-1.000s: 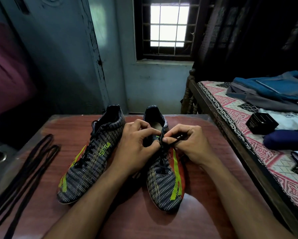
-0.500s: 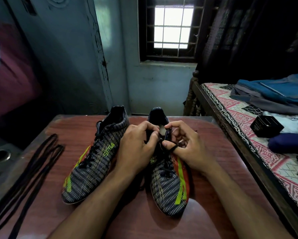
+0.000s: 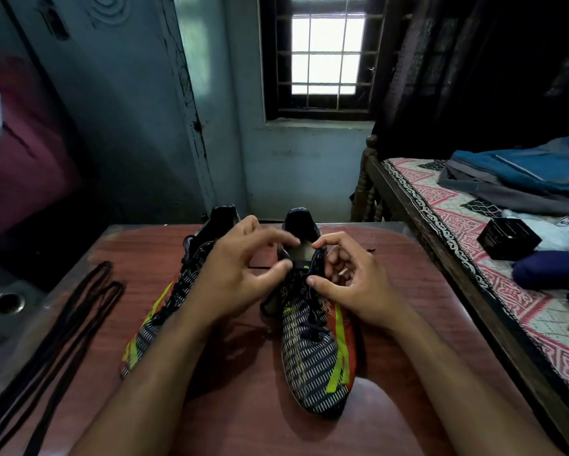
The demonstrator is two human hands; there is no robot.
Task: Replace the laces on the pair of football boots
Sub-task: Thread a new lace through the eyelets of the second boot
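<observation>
Reddish wooden table [image 3: 237, 419] carries two dark, white-flecked football boots with lime stripes, side by side, toes toward the person. Over the right boot [image 3: 312, 350], the left hand [image 3: 240, 278] pinches a black lace end; the right hand [image 3: 352, 284] curls at its collar, grip unclear. Spare black laces [image 3: 62, 327] lie left.

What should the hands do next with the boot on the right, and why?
Probably pull the old lace out of the top eyelets. Both the left hand and right hand sit at the right boot's collar, the lace is still threaded lower down, and the spare black laces wait on the table.
</observation>
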